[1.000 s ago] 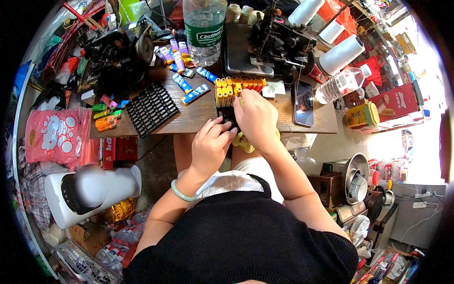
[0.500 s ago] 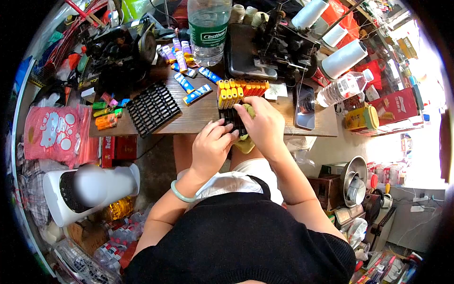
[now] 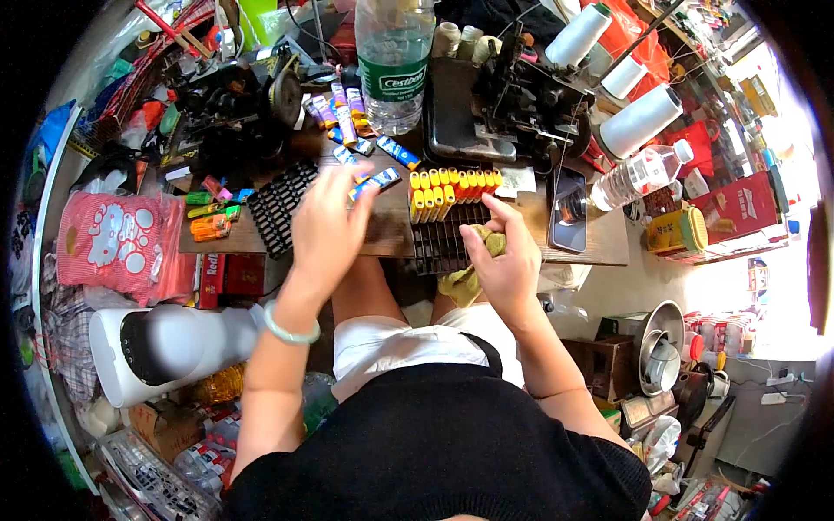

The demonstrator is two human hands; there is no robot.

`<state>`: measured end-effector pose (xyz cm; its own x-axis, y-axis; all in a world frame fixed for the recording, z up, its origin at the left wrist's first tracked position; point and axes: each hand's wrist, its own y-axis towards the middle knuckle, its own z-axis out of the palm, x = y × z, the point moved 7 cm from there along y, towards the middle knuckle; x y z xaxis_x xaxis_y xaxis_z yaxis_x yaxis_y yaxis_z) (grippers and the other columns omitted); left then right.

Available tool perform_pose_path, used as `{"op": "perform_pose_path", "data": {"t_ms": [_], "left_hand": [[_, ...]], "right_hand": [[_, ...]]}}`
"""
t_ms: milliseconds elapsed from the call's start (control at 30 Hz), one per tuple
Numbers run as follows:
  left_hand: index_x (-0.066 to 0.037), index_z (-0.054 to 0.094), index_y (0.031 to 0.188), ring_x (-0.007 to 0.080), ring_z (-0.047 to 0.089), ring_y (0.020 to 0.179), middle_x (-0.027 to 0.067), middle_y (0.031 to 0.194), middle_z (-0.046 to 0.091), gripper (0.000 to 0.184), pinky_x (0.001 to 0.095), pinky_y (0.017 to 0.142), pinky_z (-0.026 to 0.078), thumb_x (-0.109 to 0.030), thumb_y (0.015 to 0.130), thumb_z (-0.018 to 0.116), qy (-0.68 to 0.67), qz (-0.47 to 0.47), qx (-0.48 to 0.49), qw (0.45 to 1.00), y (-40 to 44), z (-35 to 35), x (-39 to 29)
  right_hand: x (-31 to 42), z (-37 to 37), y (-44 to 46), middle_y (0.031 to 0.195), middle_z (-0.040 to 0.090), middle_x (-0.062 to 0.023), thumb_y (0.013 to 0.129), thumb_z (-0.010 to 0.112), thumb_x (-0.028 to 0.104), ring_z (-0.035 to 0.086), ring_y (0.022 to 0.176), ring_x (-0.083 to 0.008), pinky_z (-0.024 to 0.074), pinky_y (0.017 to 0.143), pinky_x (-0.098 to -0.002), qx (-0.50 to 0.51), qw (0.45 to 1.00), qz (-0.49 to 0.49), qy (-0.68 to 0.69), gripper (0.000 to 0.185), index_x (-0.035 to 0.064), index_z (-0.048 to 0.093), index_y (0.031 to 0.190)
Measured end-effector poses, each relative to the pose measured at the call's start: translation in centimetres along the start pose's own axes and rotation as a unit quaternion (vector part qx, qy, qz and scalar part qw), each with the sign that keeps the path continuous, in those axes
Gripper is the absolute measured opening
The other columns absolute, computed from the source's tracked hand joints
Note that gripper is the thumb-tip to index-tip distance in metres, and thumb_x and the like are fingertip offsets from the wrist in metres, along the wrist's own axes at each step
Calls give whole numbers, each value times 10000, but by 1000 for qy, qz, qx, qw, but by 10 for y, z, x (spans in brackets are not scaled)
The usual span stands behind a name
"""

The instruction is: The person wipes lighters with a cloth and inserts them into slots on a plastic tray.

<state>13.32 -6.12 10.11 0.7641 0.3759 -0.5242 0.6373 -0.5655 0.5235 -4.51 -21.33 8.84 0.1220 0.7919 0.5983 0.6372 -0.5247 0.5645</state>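
My right hand (image 3: 508, 265) is closed around a yellow-green cloth (image 3: 463, 286), part of which hangs below the fingers. Beside it, a slotted black tray (image 3: 439, 246) juts over the table's front edge; yellow lighters (image 3: 430, 195) stand upright in its far rows, and its near slots are bare. My left hand (image 3: 330, 221), smeared by motion, is raised over the table's front with the thumb apart from the fingers. Just past its fingertips lie loose blue lighters (image 3: 375, 183). A second black slotted tray (image 3: 282, 208) rests left of this hand.
A large water bottle (image 3: 395, 78) stands behind the lighters, near purple lighters (image 3: 345, 126). Sewing machines (image 3: 530, 104) occupy the back. A phone (image 3: 568, 208) and a tilted clear bottle (image 3: 638, 176) are at right; orange lighters (image 3: 210, 227) lie at left.
My left hand has left the tray and moved up and left toward the blue lighters. My right hand has shifted slightly right and down with the cloth, uncovering the tray's near slots.
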Motion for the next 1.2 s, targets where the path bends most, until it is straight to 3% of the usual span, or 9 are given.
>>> {"op": "perform_pose_path", "data": {"t_ms": [267,400,500,667,867,967,1033,1133,1200], "left_hand": [[-88,696,1042,313,692,878,107,990,675,235,426,702,567,-234,860,725,281,5,111,953,87,62,56],[-79,689,1062,317,705,842,121,991,678,239,432,672,572,-200,857,708,300,34,85,949,91,77,62],[-76,708,924,262,723,826,100,920,689,126,385,626,584,-79,863,597,350,60,66,932,88,77,56],[-74,695,864,257,724,788,87,882,695,100,375,615,579,-81,848,597,344,95,50,933,87,69,57],[-104,647,946,226,719,768,71,841,681,76,360,616,571,-134,880,623,351,133,-12,927,75,40,40],[-90,615,1059,302,700,829,128,985,700,143,372,671,564,-207,977,613,210,31,-111,971,65,-1,40],[-17,556,1134,245,723,865,147,985,699,199,341,705,571,-190,1037,534,-25,-67,-120,990,47,-22,42],[10,503,1184,188,709,914,126,1050,669,209,300,734,582,-163,1073,466,-319,-221,-117,914,1,-33,45],[-6,492,1192,180,711,908,104,1107,640,171,268,786,577,-109,1055,495,-394,-272,-89,873,-36,-28,30]], "right_hand": [[-25,0,-15,970,605,-89,852,799,133,587,902,-165,497,822,-303,16,974,146,175,391,5,546,1122],[-32,-5,-28,964,602,-58,879,767,104,578,886,-124,486,805,-264,36,958,173,228,350,1,551,1133],[-33,-6,-35,948,615,-34,913,726,77,574,853,-82,486,774,-239,38,910,227,344,282,3,559,1127],[-30,-7,-38,932,594,-18,935,699,72,553,820,-69,466,754,-218,34,907,211,363,262,18,527,1125],[-47,-7,-52,904,571,2,1003,624,132,523,786,-36,441,717,-208,-2,830,274,486,174,62,491,1090],[-43,-4,-54,905,582,4,1046,564,215,546,803,-56,475,749,-231,17,780,308,544,153,69,520,1057],[-41,-1,-56,982,628,-39,1074,497,278,626,905,-124,531,843,-297,23,728,329,601,233,52,550,1096],[-26,-5,-55,1093,644,-97,1075,483,261,651,1016,-179,541,909,-351,-25,637,429,640,258,34,547,1180],[-22,-7,-56,1199,619,-128,1072,465,205,639,1090,-213,529,960,-384,-5,628,401,667,273,20,508,1268]]}}
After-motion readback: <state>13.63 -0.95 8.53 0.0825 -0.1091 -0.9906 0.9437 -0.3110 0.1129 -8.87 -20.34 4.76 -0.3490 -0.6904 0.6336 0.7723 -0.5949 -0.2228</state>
